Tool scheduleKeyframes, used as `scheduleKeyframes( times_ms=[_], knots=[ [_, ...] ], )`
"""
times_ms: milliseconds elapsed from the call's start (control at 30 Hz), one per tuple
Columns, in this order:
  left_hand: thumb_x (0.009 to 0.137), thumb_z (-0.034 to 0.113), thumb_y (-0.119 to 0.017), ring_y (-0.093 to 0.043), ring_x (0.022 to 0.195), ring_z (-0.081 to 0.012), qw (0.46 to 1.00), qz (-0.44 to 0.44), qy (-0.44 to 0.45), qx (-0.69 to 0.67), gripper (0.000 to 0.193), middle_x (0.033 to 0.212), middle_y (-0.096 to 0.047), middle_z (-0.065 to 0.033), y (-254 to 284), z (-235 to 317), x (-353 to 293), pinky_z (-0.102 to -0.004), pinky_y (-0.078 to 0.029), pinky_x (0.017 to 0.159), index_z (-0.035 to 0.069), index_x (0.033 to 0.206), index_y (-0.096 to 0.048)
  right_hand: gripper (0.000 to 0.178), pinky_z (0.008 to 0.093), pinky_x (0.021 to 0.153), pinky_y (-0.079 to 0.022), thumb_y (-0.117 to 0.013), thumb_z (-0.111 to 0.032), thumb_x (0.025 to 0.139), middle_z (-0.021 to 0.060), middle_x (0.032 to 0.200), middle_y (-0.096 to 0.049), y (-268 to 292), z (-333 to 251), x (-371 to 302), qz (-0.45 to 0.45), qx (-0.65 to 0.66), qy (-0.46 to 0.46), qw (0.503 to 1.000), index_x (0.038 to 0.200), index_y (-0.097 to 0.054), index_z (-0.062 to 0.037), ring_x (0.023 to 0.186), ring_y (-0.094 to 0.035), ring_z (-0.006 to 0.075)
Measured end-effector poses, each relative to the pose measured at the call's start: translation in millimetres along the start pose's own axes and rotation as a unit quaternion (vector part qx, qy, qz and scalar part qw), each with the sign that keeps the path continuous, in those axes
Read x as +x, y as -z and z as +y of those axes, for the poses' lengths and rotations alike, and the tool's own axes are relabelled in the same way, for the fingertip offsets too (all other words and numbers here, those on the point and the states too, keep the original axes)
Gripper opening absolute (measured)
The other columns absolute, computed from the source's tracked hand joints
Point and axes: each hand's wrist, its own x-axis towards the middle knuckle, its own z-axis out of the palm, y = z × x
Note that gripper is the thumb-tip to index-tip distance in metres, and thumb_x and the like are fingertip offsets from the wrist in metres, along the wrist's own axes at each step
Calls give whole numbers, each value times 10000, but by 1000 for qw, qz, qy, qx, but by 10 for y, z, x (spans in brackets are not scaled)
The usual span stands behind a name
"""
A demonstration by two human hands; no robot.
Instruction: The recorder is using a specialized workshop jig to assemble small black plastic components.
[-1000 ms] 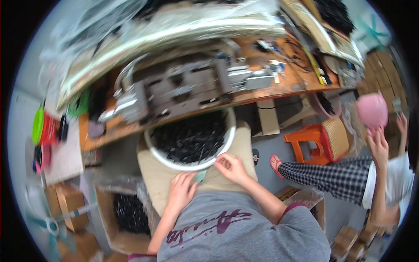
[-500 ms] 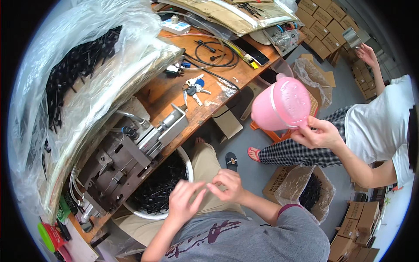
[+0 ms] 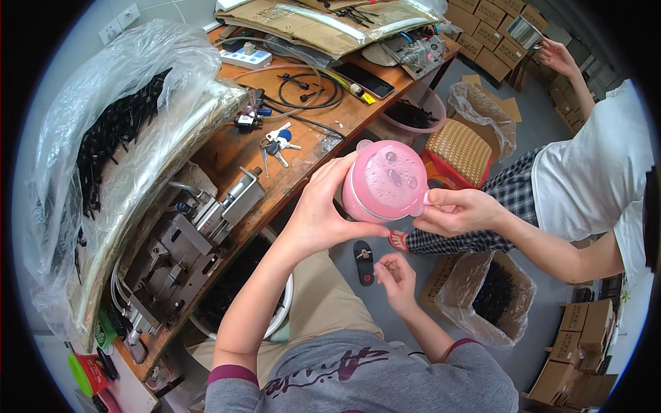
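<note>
A pink lidded cup [image 3: 389, 180] with steam-like droplets on its lid is held up over the gap beside the workbench. My left hand [image 3: 323, 210] wraps around its left side, thumb below and fingers behind. A co-worker's hand [image 3: 458, 212] still grips the tab at the cup's right. Lower down, over my lap's right side, my right hand [image 3: 397, 281] is apart from the cup with its fingers curled in. What it holds, if anything, is hidden.
On the wooden workbench [image 3: 310, 148] are a metal clamping fixture [image 3: 182, 265], keys [image 3: 280, 144], cables and a phone [image 3: 365, 79]. Black parts [image 3: 124, 131] lie under plastic sheeting at left. A white-rimmed tub [image 3: 286, 303] stands by my legs. A lined carton [image 3: 492, 296] holds black pieces.
The pink cup has come left toward me, and my left hand has risen and taken hold of it. My right hand has moved right, away from the left.
</note>
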Motion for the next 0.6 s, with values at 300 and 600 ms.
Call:
scheduleKeyframes(
  times_ms=[300,600],
  knots=[
    [547,283,-948,-672,1084,-304,997,63,-27,29,968,1180,-673,-162,-42,123,-93,-394,-520,964,-11,1382,-555,64,204,637,-453,-673,-47,971,-2,807,-632,-102,-27,-141,-31,17,-12,999,956,-622,-12,706,-573,49],
    [548,180,-954,-644,1174,-214,994,105,27,-6,861,1259,-678,-129,157,324,-432,-359,-461,1060,-14,1319,-623,79,204,643,-456,-666,-63,980,10,808,-639,-226,-76,-237,-73,44,-25,996,958,-618,-5,701,-574,50]
  ],
)
